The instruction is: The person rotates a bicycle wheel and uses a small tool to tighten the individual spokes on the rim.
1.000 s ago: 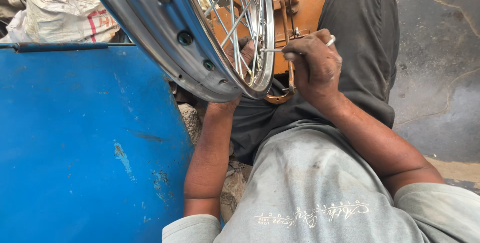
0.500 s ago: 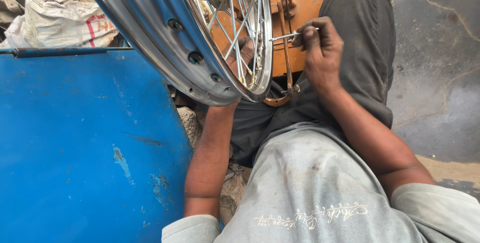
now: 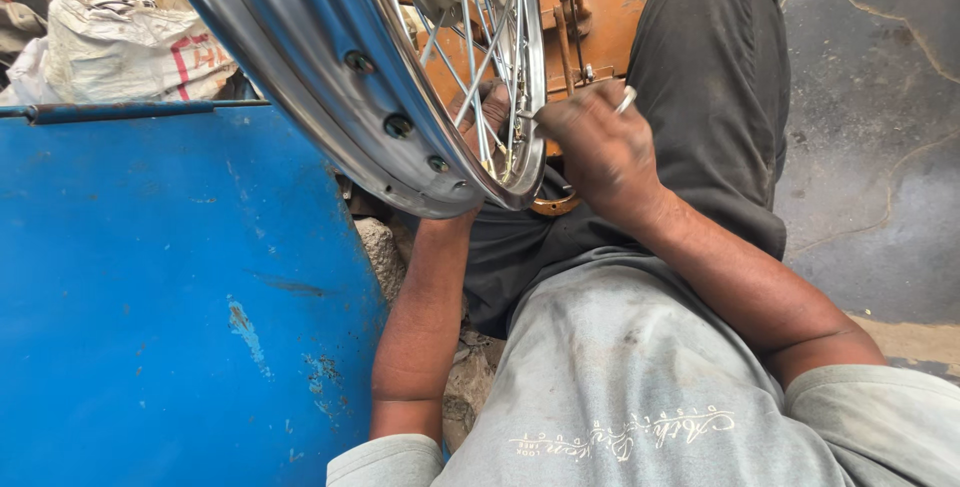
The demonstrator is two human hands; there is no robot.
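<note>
We have the spoked wheel tilted up right in front of us, its steel rim sweeping across the top of the view beside the blue panel. As we judge it, the spokes are laced in and the work is at the fiddly stage at the rim's inner edge; how many remain we can't tell. Our right hand is clenched around a slim metal tool, its tip pressed in among the spokes near the rim. Our left hand reaches up behind the spokes, fingers curled against them, though whether it grips one is hidden. The wheel sits over our lap, above dark trousers.
</note>
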